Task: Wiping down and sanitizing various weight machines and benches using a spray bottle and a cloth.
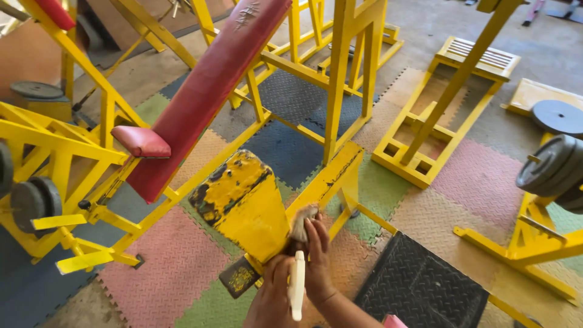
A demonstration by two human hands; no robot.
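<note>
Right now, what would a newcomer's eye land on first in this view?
Probably the long red padded bench slanting across the yellow frame at upper left. Next, the chipped yellow plate at centre, where the right hand presses a rag and the left hand holds a white tool.

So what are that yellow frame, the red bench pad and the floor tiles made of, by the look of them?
The yellow frame looks like painted steel: square tubes, with paint chipped to dark patches on the plate. The red bench pad seems vinyl-covered padding, smooth and slightly glossy. The floor tiles look like foam or rubber, with a textured surface and jigsaw edges.
</note>
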